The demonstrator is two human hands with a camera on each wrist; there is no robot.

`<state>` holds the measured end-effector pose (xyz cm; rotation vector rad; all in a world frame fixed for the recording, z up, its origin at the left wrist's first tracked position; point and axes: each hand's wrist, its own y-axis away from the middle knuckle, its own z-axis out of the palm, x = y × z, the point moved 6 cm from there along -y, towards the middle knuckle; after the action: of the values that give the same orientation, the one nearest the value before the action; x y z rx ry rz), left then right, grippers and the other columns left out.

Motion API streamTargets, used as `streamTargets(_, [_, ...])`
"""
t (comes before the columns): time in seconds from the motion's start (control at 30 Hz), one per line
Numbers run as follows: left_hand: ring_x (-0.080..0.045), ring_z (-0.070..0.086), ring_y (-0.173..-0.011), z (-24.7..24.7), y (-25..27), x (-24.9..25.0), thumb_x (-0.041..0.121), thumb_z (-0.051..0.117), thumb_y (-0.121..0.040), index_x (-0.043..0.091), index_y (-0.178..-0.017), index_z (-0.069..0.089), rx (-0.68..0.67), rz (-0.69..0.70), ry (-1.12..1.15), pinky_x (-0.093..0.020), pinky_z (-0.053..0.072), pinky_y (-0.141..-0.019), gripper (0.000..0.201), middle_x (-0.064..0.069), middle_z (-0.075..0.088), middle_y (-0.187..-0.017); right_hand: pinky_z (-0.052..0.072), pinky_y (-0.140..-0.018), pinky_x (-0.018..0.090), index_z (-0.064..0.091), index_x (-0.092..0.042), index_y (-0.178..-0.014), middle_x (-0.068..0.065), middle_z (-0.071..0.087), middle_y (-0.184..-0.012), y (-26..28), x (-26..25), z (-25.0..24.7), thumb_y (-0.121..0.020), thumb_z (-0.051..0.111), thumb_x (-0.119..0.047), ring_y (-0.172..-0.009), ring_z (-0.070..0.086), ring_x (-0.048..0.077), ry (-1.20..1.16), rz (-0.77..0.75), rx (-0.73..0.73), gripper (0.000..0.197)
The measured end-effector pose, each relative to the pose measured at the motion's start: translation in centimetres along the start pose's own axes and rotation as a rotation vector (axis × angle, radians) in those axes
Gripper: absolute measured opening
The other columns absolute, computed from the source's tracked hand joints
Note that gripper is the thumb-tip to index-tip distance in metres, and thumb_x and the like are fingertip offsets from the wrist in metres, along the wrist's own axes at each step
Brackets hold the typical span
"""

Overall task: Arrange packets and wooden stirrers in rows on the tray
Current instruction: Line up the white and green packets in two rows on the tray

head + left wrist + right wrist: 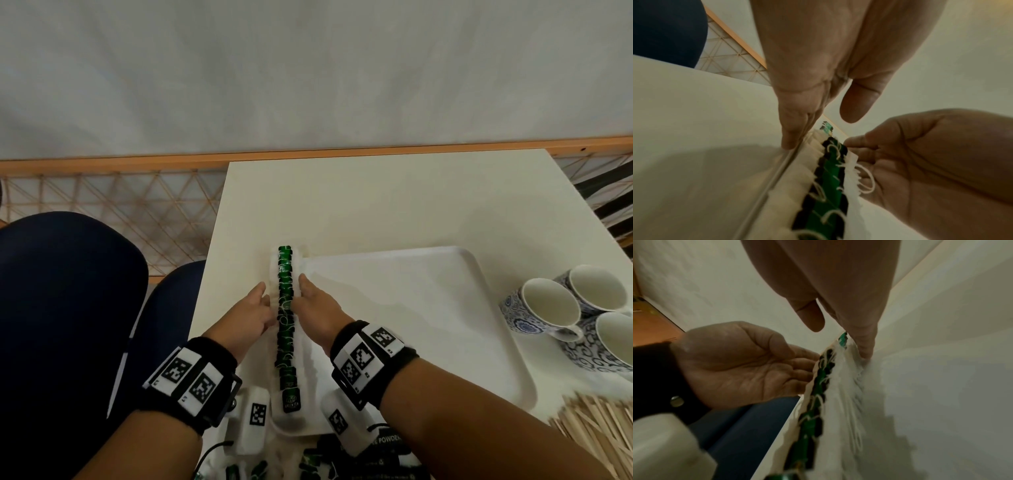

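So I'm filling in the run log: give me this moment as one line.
step: straightening packet row | left hand: flat against row's left side | right hand: flat against right side | tray: one row only | stirrers: untouched

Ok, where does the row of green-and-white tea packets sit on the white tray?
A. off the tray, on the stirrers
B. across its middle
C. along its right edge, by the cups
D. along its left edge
D: the row of green-and-white tea packets runs along the left edge of the white rectangular tray, flanked by the left hand and right hand.
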<state>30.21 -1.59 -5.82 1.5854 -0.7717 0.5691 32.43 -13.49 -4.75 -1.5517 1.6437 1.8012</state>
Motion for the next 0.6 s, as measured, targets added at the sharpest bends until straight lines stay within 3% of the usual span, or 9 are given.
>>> streamTargets(0.03, [-0.015,0.043,-0.13,0.1,0.0,-0.1,-0.01,0.037,-0.09,0.015,-0.146,0.03,0.003,-0.004,0.004,-0.023,0.037,-0.095,0.062,-0.006,0.042,-0.14,0.029,-0.093,0.022,0.005,-0.017,-0.155,0.008,0.021,-0.159,0.2,0.0,0.1,-0.1,0.034,-0.017,-0.138,0.034,0.022,0.005,0.002,-0.001,0.062])
streamTargets(0.13, [-0.008,0.051,-0.106,-0.1,0.4,-0.3,-0.011,0.035,-0.088,0.025,-0.124,0.043,0.008,-0.012,-0.019,-0.021,0.04,-0.085,0.051,0.004,0.05,-0.114,0.03,-0.091,0.022,0.005,-0.016,-0.155,0.009,0.025,-0.157,0.5,0.0,0.0,-0.1,0.036,-0.017,-0.135,0.038,0.023,-0.002,0.007,0.007,0.063])
streamTargets(0.2, [-0.013,0.048,-0.119,-0.1,0.7,-0.5,-0.013,0.035,-0.087,0.018,-0.134,0.041,0.009,-0.02,-0.029,-0.022,0.04,-0.09,0.056,-0.004,0.05,-0.128,0.032,-0.092,0.024,0.005,-0.016,-0.155,0.01,0.028,-0.156,0.9,0.0,-0.1,-0.1,0.036,-0.018,-0.133,0.039,0.024,-0.004,0.01,0.015,0.063])
streamTargets(0.3, [-0.021,0.025,-0.143,0.2,1.3,-0.6,-0.011,0.036,-0.087,0.014,-0.153,0.012,-0.009,-0.01,-0.058,-0.032,0.03,-0.112,0.074,-0.012,0.024,-0.156,0.035,-0.099,0.027,0.004,-0.015,-0.155,0.011,0.027,-0.157,1.6,0.2,0.2,-0.1,0.034,-0.016,-0.136,0.037,0.024,0.015,0.015,-0.008,0.063])
streamTargets(0.37, [-0.022,0.027,-0.143,0.1,1.4,-0.9,-0.01,0.036,-0.086,0.017,-0.15,0.021,-0.013,-0.017,-0.042,-0.035,0.029,-0.113,0.071,-0.012,0.026,-0.155,0.037,-0.097,0.027,0.004,-0.014,-0.155,0.012,0.032,-0.153,2.0,0.4,0.3,-0.1,0.033,-0.015,-0.133,0.042,0.024,0.049,0.017,-0.009,0.062])
streamTargets(0.43, [-0.023,0.042,-0.13,0.1,1.9,-1.4,-0.012,0.035,-0.085,0.023,-0.118,0.05,-0.015,-0.047,-0.031,-0.031,0.038,-0.101,0.051,-0.012,0.047,-0.139,0.037,-0.094,0.026,0.005,-0.012,-0.155,0.014,0.035,-0.151,2.4,0.6,0.1,-0.101,0.033,-0.016,-0.131,0.042,0.025,0.065,0.023,-0.006,0.061])
streamTargets(0.47, [-0.023,0.047,-0.121,0.1,2.2,-1.6,-0.014,0.034,-0.084,0.023,-0.104,0.05,-0.016,-0.055,-0.039,-0.029,0.041,-0.092,0.045,-0.01,0.054,-0.126,0.037,-0.095,0.027,0.007,-0.011,-0.154,0.014,0.036,-0.15,2.5,0.8,0.1,-0.101,0.033,-0.017,-0.131,0.042,0.026,0.07,0.032,-0.005,0.06])
streamTargets(0.53, [-0.02,0.053,-0.112,0.2,2.9,-2.1,-0.016,0.033,-0.083,0.022,-0.109,0.048,-0.015,-0.065,-0.044,-0.023,0.044,-0.082,0.048,-0.007,0.058,-0.115,0.038,-0.096,0.028,0.01,-0.01,-0.153,0.014,0.037,-0.149,2.9,1.2,0.3,-0.1,0.035,-0.016,-0.131,0.042,0.027,0.083,0.057,-0.021,0.059])
streamTargets(0.6, [-0.009,0.058,-0.092,0.8,3.3,-2.2,-0.018,0.032,-0.086,0.026,-0.096,0.048,-0.023,-0.044,-0.059,-0.016,0.046,-0.07,0.048,0.0,0.061,-0.099,0.041,-0.096,0.03,0.021,-0.01,-0.15,0.012,0.044,-0.142,3.2,1.7,1.0,-0.097,0.036,-0.015,-0.124,0.046,0.026,0.103,0.078,-0.054,0.055])
